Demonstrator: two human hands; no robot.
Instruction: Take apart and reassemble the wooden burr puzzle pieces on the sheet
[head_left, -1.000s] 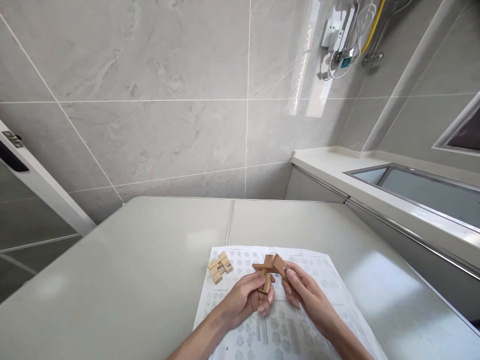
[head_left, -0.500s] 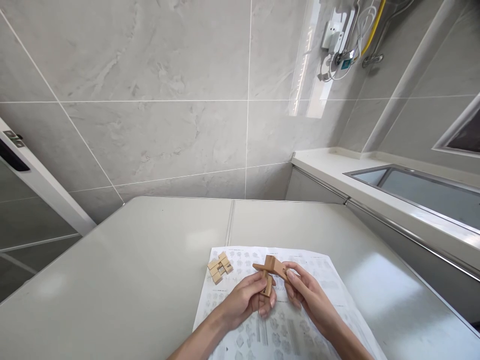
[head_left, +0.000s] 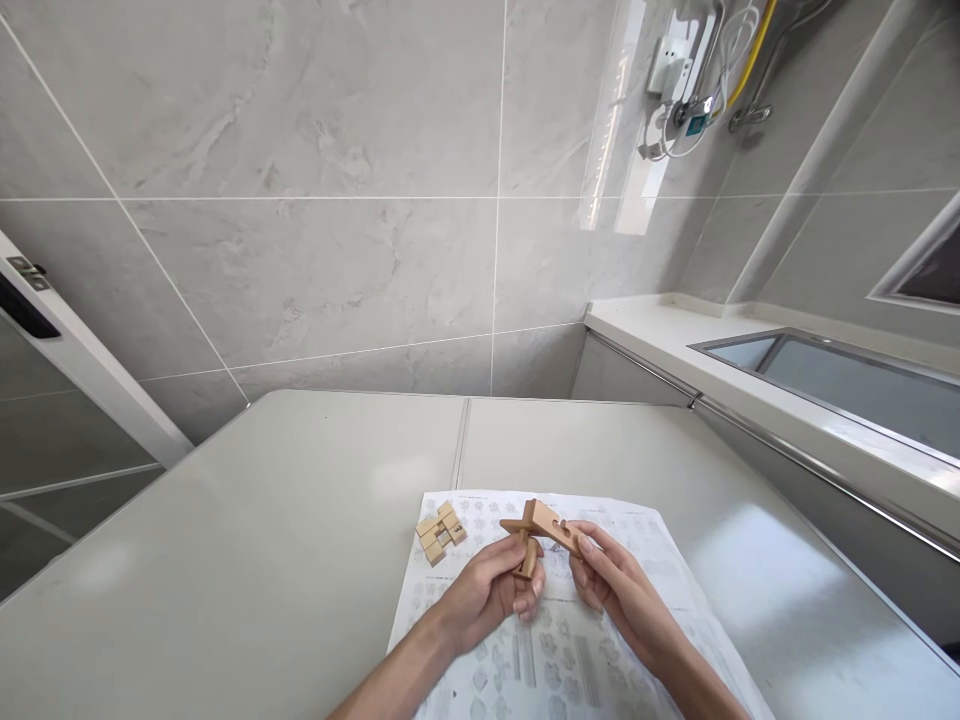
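Several brown wooden puzzle pieces [head_left: 541, 517] cross one another above the printed sheet [head_left: 630, 570], held between both hands. My left hand [head_left: 491, 590] is closed on a short upright wooden piece [head_left: 526, 562] at the lower left of the cluster. With thumb and fingers, my right hand [head_left: 611, 572] pinches the right end of the longer notched piece, where a rounded cutout shows. How far the pieces are locked together I cannot tell, since fingers cover part of them. Left of my left hand, a lighter wooden block piece [head_left: 431, 527] lies on the sheet's corner.
The sheet with small printed diagrams rests on a pale table [head_left: 300, 500] with a seam down its middle. A grey tiled wall [head_left: 337, 270] rises behind. To the right is a white counter [head_left: 637, 325] with an inset sink [head_left: 840, 375]; a white door frame [head_left: 90, 360] stands left.
Both hands have shifted slightly, the left one a little up and left. The notched piece has turned so that its cutout shows more clearly. The lighter block piece stays put.
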